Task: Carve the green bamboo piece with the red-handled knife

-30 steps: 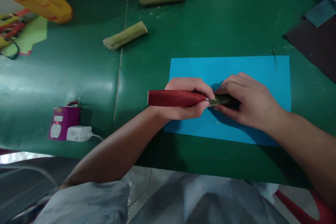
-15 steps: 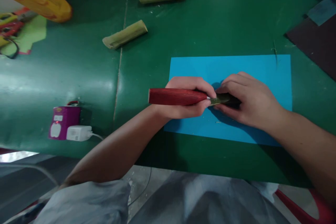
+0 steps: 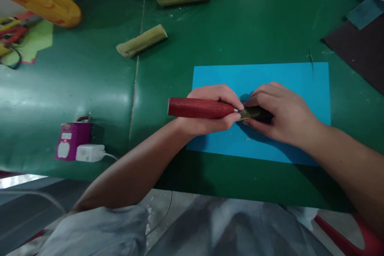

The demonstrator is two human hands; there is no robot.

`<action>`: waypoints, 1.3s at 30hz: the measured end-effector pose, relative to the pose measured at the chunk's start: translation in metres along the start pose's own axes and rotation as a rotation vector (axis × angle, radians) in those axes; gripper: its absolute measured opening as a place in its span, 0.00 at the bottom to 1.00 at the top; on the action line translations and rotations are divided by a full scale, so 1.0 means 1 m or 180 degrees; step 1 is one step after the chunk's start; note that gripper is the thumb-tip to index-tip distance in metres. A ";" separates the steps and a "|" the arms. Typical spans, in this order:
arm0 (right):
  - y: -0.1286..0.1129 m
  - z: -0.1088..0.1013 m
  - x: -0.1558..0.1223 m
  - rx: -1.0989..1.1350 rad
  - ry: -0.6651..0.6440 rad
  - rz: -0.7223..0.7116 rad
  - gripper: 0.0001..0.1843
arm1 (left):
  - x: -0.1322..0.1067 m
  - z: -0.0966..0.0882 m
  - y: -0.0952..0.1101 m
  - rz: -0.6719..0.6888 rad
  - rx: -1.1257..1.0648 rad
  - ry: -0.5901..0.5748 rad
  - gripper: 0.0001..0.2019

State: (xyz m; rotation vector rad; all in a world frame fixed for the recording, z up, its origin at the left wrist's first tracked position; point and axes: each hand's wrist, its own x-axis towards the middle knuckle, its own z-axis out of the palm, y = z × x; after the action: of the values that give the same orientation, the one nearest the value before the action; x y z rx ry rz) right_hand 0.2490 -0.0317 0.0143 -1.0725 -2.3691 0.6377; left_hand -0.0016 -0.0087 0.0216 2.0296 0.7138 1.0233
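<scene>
Barely changed: left hand (image 3: 210, 110) still grips red-handled tool (image 3: 199, 108), right hand (image 3: 280, 112) pinning piece (image 3: 253, 113).

A red-handled knife (image 3: 201, 108) lies level over the left edge of the blue sheet (image 3: 270, 76), tip meeting a small dark green strip (image 3: 253, 113) pressed flat near the sheet's middle.

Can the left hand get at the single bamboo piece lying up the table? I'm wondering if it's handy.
Probably yes, but not now: the left hand grips the red-handled tool. Bare green table lies between it and the bamboo piece.
</scene>
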 end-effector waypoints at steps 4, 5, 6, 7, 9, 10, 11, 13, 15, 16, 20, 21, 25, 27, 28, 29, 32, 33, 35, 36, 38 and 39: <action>0.001 0.001 -0.001 0.0016 0.0026 0.0000 0.10 | 0.000 -0.002 0.000 -0.0057 0.0025 -0.0111 0.02; 0.001 0.001 -0.001 0.0022 0.0033 -0.0006 0.10 | 0.000 -0.003 0.000 -0.0086 0.0049 -0.0127 0.04; 0.001 0.001 -0.001 0.0026 0.0038 -0.0011 0.10 | -0.001 -0.003 0.000 -0.0109 0.0070 -0.0130 0.05; 0.001 0.001 -0.001 0.0028 0.0042 -0.0011 0.09 | -0.001 -0.003 0.000 -0.0122 0.0091 -0.0126 0.06; 0.002 0.001 -0.001 0.0040 0.0040 -0.0010 0.09 | -0.001 -0.003 -0.001 -0.0158 0.0118 -0.0114 0.07; 0.002 0.001 -0.001 0.0049 0.0031 -0.0005 0.09 | -0.001 -0.003 -0.001 -0.0166 0.0119 -0.0115 0.08; 0.002 0.001 -0.001 0.0057 0.0027 -0.0001 0.09 | -0.001 -0.003 0.000 -0.0174 0.0117 -0.0126 0.08; 0.002 0.001 -0.001 0.0065 0.0011 0.0003 0.09 | -0.001 -0.003 0.000 -0.0176 0.0101 -0.0145 0.08; 0.002 0.001 -0.001 0.0046 0.0015 -0.0001 0.10 | 0.000 -0.003 0.000 -0.0113 0.0035 -0.0152 0.06; 0.002 0.001 -0.001 0.0035 0.0020 0.0000 0.10 | 0.000 -0.002 0.000 -0.0065 -0.0012 -0.0143 0.05; 0.001 0.001 -0.001 0.0044 0.0038 -0.0006 0.10 | 0.000 -0.002 -0.001 -0.0041 -0.0011 -0.0104 0.04; 0.001 0.001 -0.001 0.0053 0.0041 -0.0011 0.10 | 0.000 -0.002 -0.001 -0.0085 0.0031 -0.0107 0.05; 0.001 0.001 -0.002 0.0043 0.0031 -0.0031 0.11 | -0.001 -0.002 -0.002 -0.0111 0.0029 -0.0125 0.06; 0.001 0.001 -0.002 0.0016 0.0028 -0.0041 0.11 | 0.000 -0.002 -0.002 -0.0015 -0.0036 -0.0098 0.04; 0.001 0.001 -0.002 0.0004 0.0040 -0.0053 0.11 | 0.000 -0.003 -0.002 0.0036 -0.0066 -0.0086 0.03; 0.002 0.001 -0.002 -0.0006 0.0051 -0.0067 0.11 | 0.001 -0.003 -0.002 0.0092 -0.0091 -0.0082 0.01; 0.003 0.002 -0.002 -0.0009 0.0092 -0.0109 0.12 | 0.003 -0.003 0.001 0.0185 -0.0113 -0.0146 0.02; 0.003 0.003 -0.002 -0.0003 0.0096 -0.0119 0.12 | 0.003 -0.003 0.002 0.0196 -0.0096 -0.0169 0.03; 0.004 0.004 -0.003 0.0014 0.0105 -0.0132 0.12 | 0.004 -0.003 0.004 0.0207 -0.0047 -0.0200 0.04; 0.004 0.004 -0.003 0.0027 0.0119 -0.0145 0.12 | 0.005 -0.003 0.005 0.0218 -0.0025 -0.0210 0.04; 0.004 0.004 -0.004 0.0065 0.0137 -0.0166 0.12 | 0.005 -0.003 0.004 0.0267 -0.0005 -0.0202 0.04; 0.004 0.004 -0.004 0.0086 0.0148 -0.0179 0.12 | 0.005 -0.002 0.004 0.0291 -0.0003 -0.0182 0.04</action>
State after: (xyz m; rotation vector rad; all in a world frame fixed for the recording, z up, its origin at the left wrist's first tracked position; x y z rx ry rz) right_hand 0.2515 -0.0332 0.0080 -0.9952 -2.3354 0.6163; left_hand -0.0005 -0.0064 0.0279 2.0987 0.5952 1.0125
